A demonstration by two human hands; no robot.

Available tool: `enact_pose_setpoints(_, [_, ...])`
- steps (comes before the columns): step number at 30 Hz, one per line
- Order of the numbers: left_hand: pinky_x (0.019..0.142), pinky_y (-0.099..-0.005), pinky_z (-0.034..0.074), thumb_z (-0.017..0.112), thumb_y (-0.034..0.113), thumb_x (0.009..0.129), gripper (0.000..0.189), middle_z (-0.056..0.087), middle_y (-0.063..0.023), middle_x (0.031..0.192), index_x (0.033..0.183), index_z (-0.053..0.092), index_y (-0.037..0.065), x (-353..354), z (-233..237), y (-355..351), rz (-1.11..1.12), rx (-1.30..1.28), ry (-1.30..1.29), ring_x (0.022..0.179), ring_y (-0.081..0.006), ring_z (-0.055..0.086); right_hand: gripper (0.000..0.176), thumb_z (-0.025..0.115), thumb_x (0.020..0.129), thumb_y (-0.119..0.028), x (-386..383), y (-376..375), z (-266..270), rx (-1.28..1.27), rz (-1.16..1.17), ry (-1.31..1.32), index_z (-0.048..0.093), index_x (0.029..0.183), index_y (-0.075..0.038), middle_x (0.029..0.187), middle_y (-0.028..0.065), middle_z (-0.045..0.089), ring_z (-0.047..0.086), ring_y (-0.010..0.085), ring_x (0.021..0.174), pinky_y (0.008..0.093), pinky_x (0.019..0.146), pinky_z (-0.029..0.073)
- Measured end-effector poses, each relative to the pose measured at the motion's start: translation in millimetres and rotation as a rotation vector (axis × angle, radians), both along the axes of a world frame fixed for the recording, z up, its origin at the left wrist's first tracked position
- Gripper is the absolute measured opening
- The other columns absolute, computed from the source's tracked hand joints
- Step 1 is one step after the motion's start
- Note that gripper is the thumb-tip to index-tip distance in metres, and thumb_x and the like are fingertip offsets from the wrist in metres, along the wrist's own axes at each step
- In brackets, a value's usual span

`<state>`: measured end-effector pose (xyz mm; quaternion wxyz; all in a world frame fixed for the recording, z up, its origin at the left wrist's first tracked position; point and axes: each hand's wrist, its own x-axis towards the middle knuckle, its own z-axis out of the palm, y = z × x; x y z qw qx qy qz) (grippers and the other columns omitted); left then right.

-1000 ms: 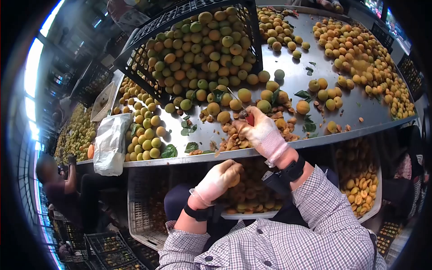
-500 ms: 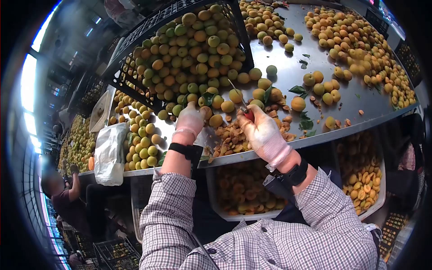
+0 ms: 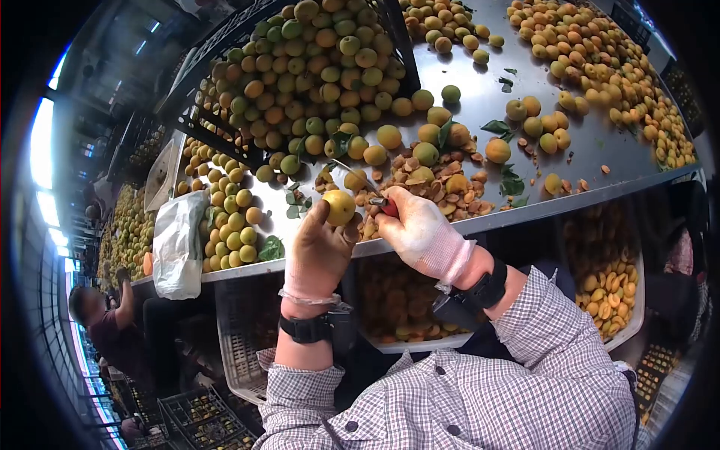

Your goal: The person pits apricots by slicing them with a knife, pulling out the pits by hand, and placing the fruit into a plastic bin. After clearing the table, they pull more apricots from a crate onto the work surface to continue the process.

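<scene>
In the head view my left hand (image 3: 319,251) is raised near the table's front edge, its fingers closed round a yellow apricot (image 3: 339,208). Close to its right, my right hand (image 3: 424,231) grips a small knife by its red handle (image 3: 390,208). The thin blade slants up and left behind the apricot. Both hands wear pale, thin coverings. Just beyond them a heap of apricot pits and scraps (image 3: 450,184) lies on the metal table (image 3: 465,84).
A tipped black crate (image 3: 405,49) spills apricots (image 3: 315,82) onto the table. More apricots (image 3: 600,79) spread at the right. A white plastic bag (image 3: 178,244) hangs over the edge at left. Below stand bins of halved apricots (image 3: 609,304). Another person (image 3: 112,322) sits at far left.
My left hand has drawn back from the apricots by the crate and now holds one up near the edge. My right hand with the knife has shifted left and slightly nearer.
</scene>
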<state>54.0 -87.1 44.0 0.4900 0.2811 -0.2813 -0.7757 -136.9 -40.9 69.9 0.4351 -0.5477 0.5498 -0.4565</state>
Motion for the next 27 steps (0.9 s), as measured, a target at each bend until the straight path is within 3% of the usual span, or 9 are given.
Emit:
enact_pose_setpoints(2, [0.090,-0.0268,0.049,0.057,0.021,0.100,0.030,0.066,-0.0105,0.114,0.122,0.052,0.001,-11,3,25,-0.010,-0.180,-0.226,0.108,-0.0177,0.062,0.021,0.058,0.090,-0.018,6,4,-8,-0.032,0.040,0.006,0.058,0.098,0.002,0.086,0.0250,0.066,0.064,0.0433,0.087,0.0464,0.075,0.051])
enact_pose_setpoints(3, [0.096,-0.0284,0.046,0.054,0.022,0.102,0.030,0.065,-0.0102,0.112,0.124,0.052,0.002,-15,-2,31,0.086,-0.403,-0.761,0.112,-0.0178,0.059,0.021,0.059,0.089,-0.016,9,6,-12,-0.042,0.040,0.063,0.056,0.097,0.003,0.078,0.0226,0.064,0.066,0.0372,0.078,0.0393,0.070,0.050])
enact_pose_setpoints(6, [0.097,-0.0288,0.046,0.056,0.018,0.101,0.030,0.066,-0.0093,0.113,0.125,0.051,0.002,-5,-60,27,0.045,-0.578,-0.830,0.109,-0.0178,0.060,0.021,0.060,0.089,-0.017,13,11,-12,-0.064,0.049,0.123,0.056,0.096,0.003,0.079,0.0244,0.063,0.065,0.0411,0.082,0.0414,0.070,0.050])
enact_pose_setpoints(7, [0.093,-0.0282,0.048,0.058,0.008,0.098,0.028,0.066,-0.0081,0.112,0.124,0.052,0.002,-17,-30,32,0.062,0.009,-0.064,0.102,-0.0204,0.063,0.021,0.061,0.088,-0.016,14,11,-14,-0.074,0.045,0.117,0.055,0.096,0.003,0.081,0.0259,0.063,0.064,0.0441,0.085,0.0437,0.071,0.051])
enact_pose_setpoints(11, [0.088,-0.0303,0.051,0.055,0.009,0.100,0.024,0.066,-0.0090,0.109,0.122,0.052,0.000,-22,-17,33,0.113,0.261,0.135,0.098,-0.0222,0.064,0.019,0.060,0.087,-0.014,14,10,-16,-0.045,0.047,0.183,0.055,0.097,0.002,0.082,0.0259,0.064,0.064,0.0443,0.085,0.0452,0.071,0.051])
enact_pose_setpoints(13, [0.092,-0.0331,0.049,0.051,0.019,0.104,0.027,0.065,-0.0116,0.106,0.121,0.053,-0.002,-14,-33,32,0.133,-0.768,-1.173,0.099,-0.0222,0.063,0.020,0.060,0.086,-0.013,15,10,-16,-0.040,0.047,0.206,0.055,0.098,0.002,0.083,0.0263,0.064,0.064,0.0449,0.086,0.0467,0.072,0.051])
enact_pose_setpoints(17, [0.091,-0.0341,0.049,0.049,0.029,0.105,0.036,0.065,-0.0133,0.103,0.121,0.053,-0.003,-17,-28,36,0.158,-0.792,-1.175,0.097,-0.0213,0.063,0.022,0.059,0.086,-0.013,16,8,-17,-0.023,0.053,0.226,0.054,0.101,0.002,0.084,0.0267,0.064,0.064,0.0452,0.087,0.0477,0.072,0.051])
enact_pose_setpoints(22, [0.091,-0.0303,0.047,0.053,0.034,0.102,0.041,0.062,-0.0087,0.110,0.122,0.053,-0.002,-21,-3,45,0.037,-0.282,-0.369,0.103,-0.0177,0.059,0.026,0.056,0.088,-0.016,20,10,-19,0.017,0.087,0.263,0.051,0.105,0.003,0.086,0.0269,0.066,0.064,0.0454,0.087,0.0504,0.076,0.051])
enact_pose_setpoints(27, [0.097,-0.0332,0.045,0.054,0.036,0.101,0.048,0.061,-0.0120,0.118,0.126,0.052,-0.005,-21,-1,46,0.054,-0.238,-0.288,0.107,-0.0202,0.057,0.026,0.056,0.087,-0.015,23,3,-34,0.016,0.096,0.133,0.052,0.106,0.003,0.080,0.0237,0.065,0.064,0.0400,0.077,0.0458,0.069,0.052])
